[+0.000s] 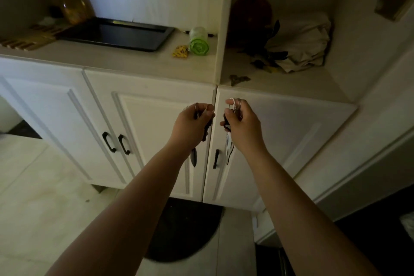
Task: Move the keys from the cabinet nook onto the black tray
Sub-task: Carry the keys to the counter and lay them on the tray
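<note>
Keys and tray, mid-transfer

Two key bunches hang in front of the cabinet doors; one bunch lies in nook; black tray rests flat on counter.

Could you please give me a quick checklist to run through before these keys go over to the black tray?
1. Left hand grips its key bunch: ok.
2. Right hand grips its key bunch: ok.
3. Black tray has bare room: ok.
4. Nook emptied: not ok, loose keys lie near its front edge.
5. Green roll and yellow packet lie off the tray: ok.
</note>
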